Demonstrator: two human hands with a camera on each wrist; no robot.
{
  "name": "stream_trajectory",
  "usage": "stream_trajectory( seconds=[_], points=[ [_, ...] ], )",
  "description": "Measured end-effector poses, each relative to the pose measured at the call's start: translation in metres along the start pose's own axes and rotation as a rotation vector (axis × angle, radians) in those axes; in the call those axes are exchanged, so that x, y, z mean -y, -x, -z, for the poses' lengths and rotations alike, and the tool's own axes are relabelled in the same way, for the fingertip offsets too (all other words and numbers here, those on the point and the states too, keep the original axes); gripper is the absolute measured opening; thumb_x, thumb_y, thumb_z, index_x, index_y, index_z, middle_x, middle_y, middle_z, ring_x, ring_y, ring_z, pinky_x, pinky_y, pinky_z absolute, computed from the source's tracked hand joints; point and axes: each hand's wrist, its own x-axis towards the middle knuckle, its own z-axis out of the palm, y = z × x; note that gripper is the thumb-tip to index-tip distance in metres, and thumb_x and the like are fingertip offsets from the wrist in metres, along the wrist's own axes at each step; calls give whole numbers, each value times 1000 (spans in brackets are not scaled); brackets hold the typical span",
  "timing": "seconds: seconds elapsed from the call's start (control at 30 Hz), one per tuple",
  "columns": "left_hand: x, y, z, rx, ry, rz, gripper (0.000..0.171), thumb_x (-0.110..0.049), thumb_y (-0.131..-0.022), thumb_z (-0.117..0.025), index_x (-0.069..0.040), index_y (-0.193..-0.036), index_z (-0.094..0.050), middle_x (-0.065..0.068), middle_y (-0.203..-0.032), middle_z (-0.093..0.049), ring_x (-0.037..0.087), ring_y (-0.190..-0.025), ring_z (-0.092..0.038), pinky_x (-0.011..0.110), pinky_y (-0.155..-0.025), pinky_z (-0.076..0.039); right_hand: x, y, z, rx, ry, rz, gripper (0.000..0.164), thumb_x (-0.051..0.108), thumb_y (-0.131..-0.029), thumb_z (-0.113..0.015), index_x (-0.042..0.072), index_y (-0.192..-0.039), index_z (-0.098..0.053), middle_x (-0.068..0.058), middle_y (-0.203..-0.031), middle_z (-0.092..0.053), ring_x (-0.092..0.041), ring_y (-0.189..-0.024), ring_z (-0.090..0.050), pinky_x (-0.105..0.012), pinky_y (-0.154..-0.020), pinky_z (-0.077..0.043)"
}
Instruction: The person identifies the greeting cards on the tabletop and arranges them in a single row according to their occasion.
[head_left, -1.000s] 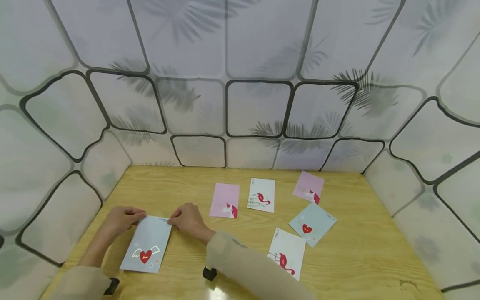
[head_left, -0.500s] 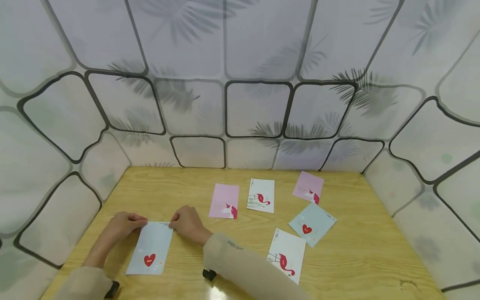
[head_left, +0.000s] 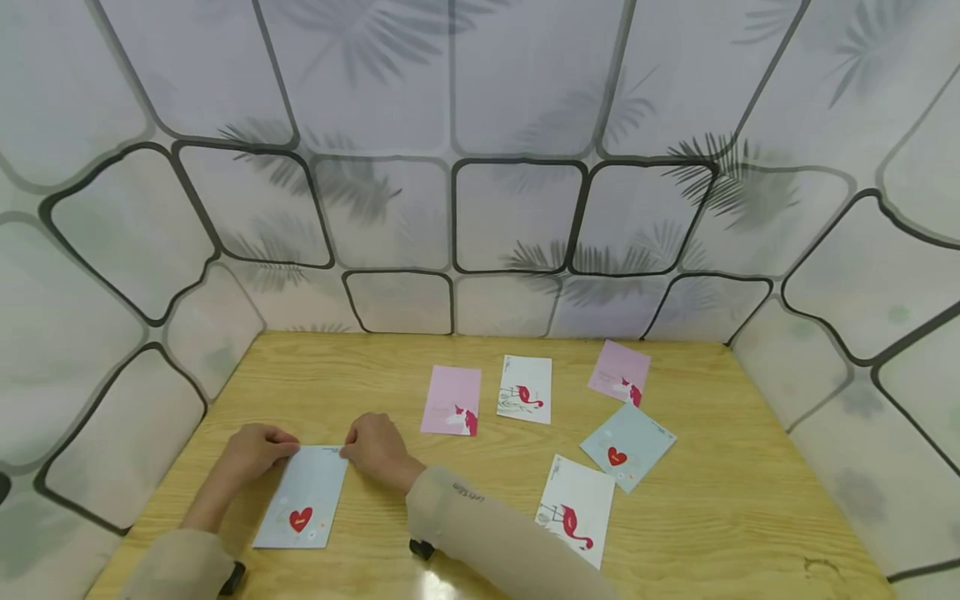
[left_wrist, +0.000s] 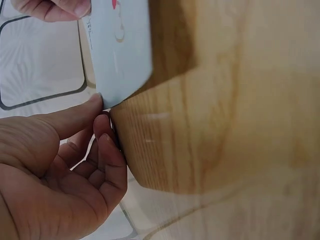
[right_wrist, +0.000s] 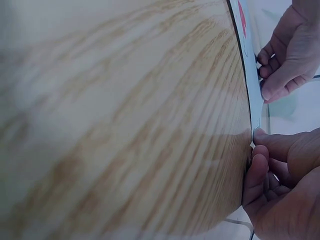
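Note:
A pale blue card (head_left: 303,496) with a red heart lies at or just above the left part of the wooden table. My left hand (head_left: 253,454) pinches its far left corner between thumb and fingers. At the far right corner, my right hand (head_left: 375,442) pinches it likewise. In the left wrist view the card (left_wrist: 120,55) casts a shadow on the wood, and the left thumb presses on its corner. From the right wrist, the card (right_wrist: 252,85) appears nearly edge-on, close to the tabletop.
Right of the hands lie a pink unicorn card (head_left: 450,400), a white flamingo card (head_left: 525,387), another pink card (head_left: 618,367), a blue heart card (head_left: 628,446) and a nearer flamingo card (head_left: 576,508). A patterned cloth wall (head_left: 510,217) surrounds the wooden table (head_left: 712,517).
The held card has come down flatter toward the table, and its shiny wing print no longer glints. Both hands have shifted slightly, the left one nearer to me and rightward.

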Motion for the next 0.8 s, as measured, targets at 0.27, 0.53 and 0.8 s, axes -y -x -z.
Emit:
stream_trajectory(
  seconds=[0.27, 0.53, 0.8],
  points=[
    [-2, 0, -3, -24, -40, 12, 16, -10, -92, -74, 6, -94, -73, 8, -82, -68, 20, -76, -59, 29, -64, -48, -2, 0, -1, -2, -3, 17, 14, 13, -88, -83, 10, -76, -77, 7, -72, -69, -1, -63, -54, -15, -59, -45],
    [-5, 4, -6, -57, -44, 25, 16, -9, -91, -76, 6, -89, -71, 10, -80, -66, 24, -77, -60, 30, -64, -47, -4, 0, -3, -2, -34, 33, 15, 12, -87, -84, 8, -75, -76, 5, -70, -68, -2, -60, -52, -15, -57, -44],
    [-6, 5, -5, -53, -32, 58, 16, -9, -92, -75, 6, -90, -70, 10, -80, -64, 23, -76, -58, 29, -62, -46, -4, 2, -1, -5, -44, 36, 16, 12, -87, -84, 7, -75, -75, 5, -68, -66, -2, -59, -50, -15, -56, -43]
  ],
)
